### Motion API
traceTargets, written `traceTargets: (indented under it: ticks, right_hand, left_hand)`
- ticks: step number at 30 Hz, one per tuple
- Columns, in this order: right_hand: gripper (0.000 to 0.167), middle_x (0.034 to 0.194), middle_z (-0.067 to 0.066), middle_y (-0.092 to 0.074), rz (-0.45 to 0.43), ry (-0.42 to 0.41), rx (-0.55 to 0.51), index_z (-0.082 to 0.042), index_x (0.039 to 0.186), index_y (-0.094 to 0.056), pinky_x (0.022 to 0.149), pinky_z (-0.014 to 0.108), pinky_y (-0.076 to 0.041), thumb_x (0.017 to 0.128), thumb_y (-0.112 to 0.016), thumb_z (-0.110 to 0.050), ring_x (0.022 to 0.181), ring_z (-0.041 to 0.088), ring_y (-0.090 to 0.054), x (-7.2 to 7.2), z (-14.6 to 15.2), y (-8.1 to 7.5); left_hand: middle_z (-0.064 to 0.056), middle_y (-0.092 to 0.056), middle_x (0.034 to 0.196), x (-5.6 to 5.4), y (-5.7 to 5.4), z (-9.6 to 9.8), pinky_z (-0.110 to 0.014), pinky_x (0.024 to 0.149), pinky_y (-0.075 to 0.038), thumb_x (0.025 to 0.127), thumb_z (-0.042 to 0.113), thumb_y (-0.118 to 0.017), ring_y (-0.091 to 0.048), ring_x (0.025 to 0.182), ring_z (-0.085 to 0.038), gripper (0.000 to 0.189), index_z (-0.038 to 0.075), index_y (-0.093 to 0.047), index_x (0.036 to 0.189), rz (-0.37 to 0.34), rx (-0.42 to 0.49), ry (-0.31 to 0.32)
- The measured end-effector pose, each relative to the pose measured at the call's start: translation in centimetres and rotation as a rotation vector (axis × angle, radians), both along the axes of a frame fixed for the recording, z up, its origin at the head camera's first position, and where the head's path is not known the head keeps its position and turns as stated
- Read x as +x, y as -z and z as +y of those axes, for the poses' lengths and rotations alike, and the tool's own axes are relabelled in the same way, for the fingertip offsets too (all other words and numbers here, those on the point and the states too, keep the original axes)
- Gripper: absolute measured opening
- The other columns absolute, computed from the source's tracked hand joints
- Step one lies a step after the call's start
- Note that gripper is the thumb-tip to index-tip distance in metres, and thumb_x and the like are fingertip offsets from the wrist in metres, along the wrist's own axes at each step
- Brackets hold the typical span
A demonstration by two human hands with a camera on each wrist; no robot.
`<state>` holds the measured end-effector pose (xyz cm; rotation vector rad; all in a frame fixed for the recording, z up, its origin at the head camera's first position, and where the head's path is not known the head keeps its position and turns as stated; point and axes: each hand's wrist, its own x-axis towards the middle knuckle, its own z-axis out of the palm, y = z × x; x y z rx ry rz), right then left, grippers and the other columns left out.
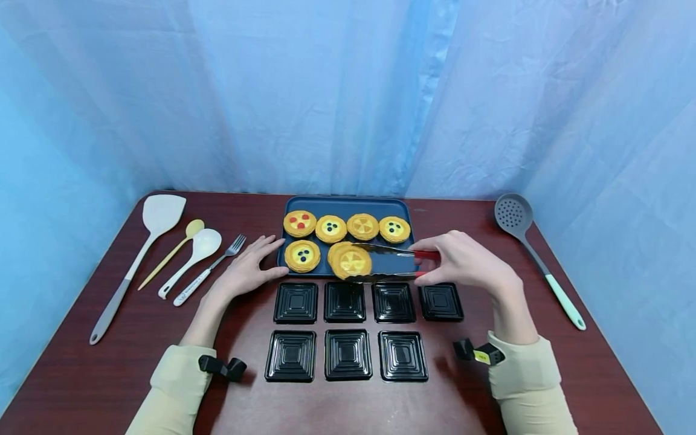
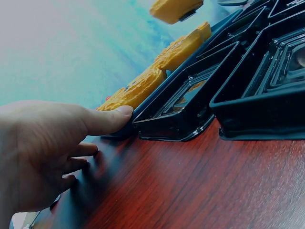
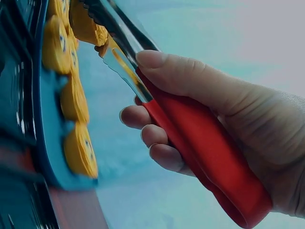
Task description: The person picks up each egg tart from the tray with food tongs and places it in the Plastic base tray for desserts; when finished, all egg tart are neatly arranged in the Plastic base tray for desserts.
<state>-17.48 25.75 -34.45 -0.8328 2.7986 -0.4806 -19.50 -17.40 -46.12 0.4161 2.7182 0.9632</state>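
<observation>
My right hand (image 1: 470,260) grips the red handles of metal tongs (image 3: 200,143). Between the tongs' tips is an egg tart (image 1: 353,263) with a segmented top, raised above the blue tray (image 1: 348,204). Another tart lies partly hidden behind it. On the tray, a back row holds a tart with red pieces (image 1: 299,223), two with dark berries and a segmented one (image 1: 363,226); a dark-berry tart (image 1: 302,256) lies at front left. My left hand (image 1: 250,266) has its fingers extended, thumb and fingertips at the tray's left edge.
Several black square containers (image 1: 347,355) stand in two rows before the tray. At left lie a white spatula (image 1: 163,211), a yellow spoon (image 1: 194,228), a white spoon (image 1: 206,243) and a fork (image 1: 235,244). A grey slotted ladle (image 1: 513,214) lies at right. Curtains (image 1: 304,103) hang behind.
</observation>
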Motion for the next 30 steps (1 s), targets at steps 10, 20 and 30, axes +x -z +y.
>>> traceTargets:
  ticks: [10, 20, 30]
  right_hand:
    - [0.048, 0.073, -0.015, -0.063, -0.014, -0.132, 0.007, -0.02, 0.122, -0.076, 0.07, 0.027, -0.05, 0.08, -0.087, -0.041, 0.063, 0.001, -0.054, -0.4, -5.5, 0.4]
    - [0.046, 0.063, -0.011, -0.051, -0.044, -0.202, 0.032, -0.019, 0.123, -0.075, 0.058, 0.024, -0.036, 0.083, -0.085, -0.04, 0.053, 0.003, -0.041, -0.1, -9.1, 1.5]
    - [0.04, 0.062, -0.01, -0.048, -0.049, -0.224, 0.043, -0.018, 0.115, -0.075, 0.057, 0.024, -0.03, 0.083, -0.085, -0.041, 0.053, 0.004, -0.036, 0.0, -9.9, 2.7]
  left_hand:
    - [-0.021, -0.022, 0.171, -0.1, -0.1, 0.0, -0.075, 0.121, -0.018, 0.098, 0.045, -0.068, -0.011, 0.16, -0.046, 0.079, 0.015, -0.035, 0.162, 0.006, -0.002, -0.004]
    - [-0.022, -0.022, 0.171, 0.0, -0.1, -0.1, -0.075, 0.121, -0.018, 0.098, 0.048, -0.067, -0.012, 0.159, -0.046, 0.079, 0.015, -0.035, 0.162, 0.008, -0.013, 0.008]
    - [-0.022, -0.021, 0.171, -0.1, 0.0, -0.2, -0.074, 0.122, -0.016, 0.098, 0.048, -0.066, -0.01, 0.16, -0.046, 0.079, 0.015, -0.034, 0.163, -0.005, -0.002, 0.014]
